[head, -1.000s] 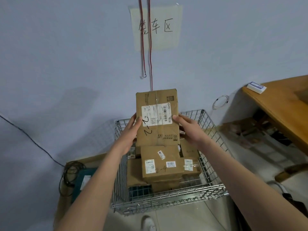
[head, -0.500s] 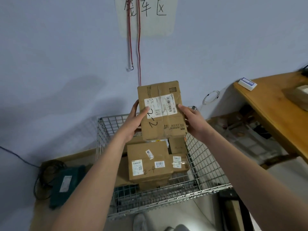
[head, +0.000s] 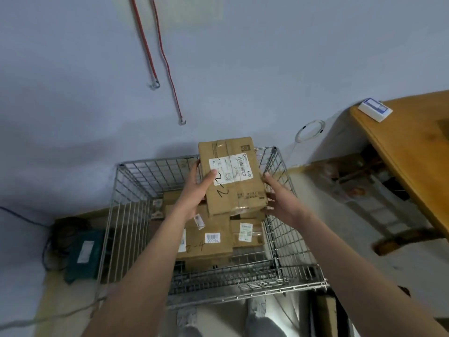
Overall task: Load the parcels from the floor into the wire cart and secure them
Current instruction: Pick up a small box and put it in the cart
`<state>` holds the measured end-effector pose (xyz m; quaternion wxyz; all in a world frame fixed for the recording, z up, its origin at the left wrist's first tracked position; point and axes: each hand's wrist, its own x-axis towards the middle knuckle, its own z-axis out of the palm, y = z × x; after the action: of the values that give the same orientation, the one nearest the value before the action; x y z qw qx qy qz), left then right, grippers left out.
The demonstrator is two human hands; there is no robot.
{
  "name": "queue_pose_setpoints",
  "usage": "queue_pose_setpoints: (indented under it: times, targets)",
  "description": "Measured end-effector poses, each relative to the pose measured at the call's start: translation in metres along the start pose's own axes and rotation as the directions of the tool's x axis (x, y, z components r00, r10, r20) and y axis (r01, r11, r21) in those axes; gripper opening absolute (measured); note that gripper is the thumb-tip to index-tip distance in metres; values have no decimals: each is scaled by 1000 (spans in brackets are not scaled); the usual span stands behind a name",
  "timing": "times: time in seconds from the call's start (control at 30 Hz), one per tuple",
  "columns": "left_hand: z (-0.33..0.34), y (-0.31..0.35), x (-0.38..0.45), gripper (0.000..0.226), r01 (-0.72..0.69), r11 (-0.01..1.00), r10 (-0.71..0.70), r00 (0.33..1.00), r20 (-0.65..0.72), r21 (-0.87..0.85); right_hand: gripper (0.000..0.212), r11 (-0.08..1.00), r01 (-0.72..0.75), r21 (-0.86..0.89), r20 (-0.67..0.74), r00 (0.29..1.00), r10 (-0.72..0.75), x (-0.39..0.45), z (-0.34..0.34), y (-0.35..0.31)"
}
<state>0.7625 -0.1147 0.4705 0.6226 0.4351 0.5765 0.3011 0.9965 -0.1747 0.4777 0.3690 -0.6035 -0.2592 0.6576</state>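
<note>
I hold a brown cardboard parcel (head: 234, 178) marked "2-2", with a white label, over the back of the wire cart (head: 136, 198). My left hand (head: 196, 190) grips its left edge, thumb on the label. My right hand (head: 277, 200) holds its right lower edge with the fingers against the side. Below it in the cart lie a larger parcel (head: 209, 242) marked "2-4" and a smaller labelled parcel (head: 247, 233), with others partly hidden under them.
Two red cords with metal hooks (head: 167, 66) hang on the wall above the cart. A wooden table (head: 413, 147) with a small white box (head: 375, 109) stands at right. A teal device (head: 83, 251) with cables lies left of the cart.
The parcel has come down from above the cart rim towards the boxes inside. My view has tilted down and moved closer to the cart.
</note>
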Motion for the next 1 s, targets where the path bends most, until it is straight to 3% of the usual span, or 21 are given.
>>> queue_pose_setpoints:
  times: [0.2,0.3,0.4,0.43,0.5,0.53,0.6,0.67,0.73,0.8,0.87,0.93,1.0]
  targets:
    - [65,-37,29,89,145,989,-142,985,-94,29,54,991,-88,-102,33,995,92,42,-57,22]
    - [82,-66,43,90,185,981,-181,982,-61,58,56,976,-106,-191,1,994,108,69,-71,37]
    - [92,-100,60,87,214,970,-222,973,64,118,54,948,-150,-281,-97,987,127,99,-82,66]
    - [96,-115,68,87,206,963,-229,966,119,173,48,952,-157,-263,-142,982,123,112,-86,80]
    - [106,-147,82,85,192,952,-244,946,214,237,55,957,-208,-202,-260,954,153,133,-95,111]
    - [110,-165,86,80,219,948,-270,938,216,231,60,950,-255,-183,-292,936,195,142,-99,128]
    - [121,-192,88,68,251,954,-281,941,189,165,50,944,-315,-95,-287,917,277,155,-106,167]
    - [132,-222,87,75,289,952,-302,943,140,105,52,907,-417,57,-301,859,414,157,-107,206]
    - [143,-260,88,84,314,948,-319,941,112,54,57,875,-477,83,-339,812,475,156,-109,239]
    - [156,-289,86,90,341,940,-342,936,86,22,58,887,-461,16,-392,813,430,159,-113,266]
    - [171,-302,83,99,369,929,-369,929,39,-17,74,869,-484,-105,-438,807,396,166,-120,285]
    - [184,-322,84,100,403,913,-404,914,-13,-69,90,782,-568,-255,-426,792,437,178,-127,299]
    - [194,-342,85,94,481,866,-489,872,-27,-136,89,672,-640,-372,-408,763,501,193,-135,314]
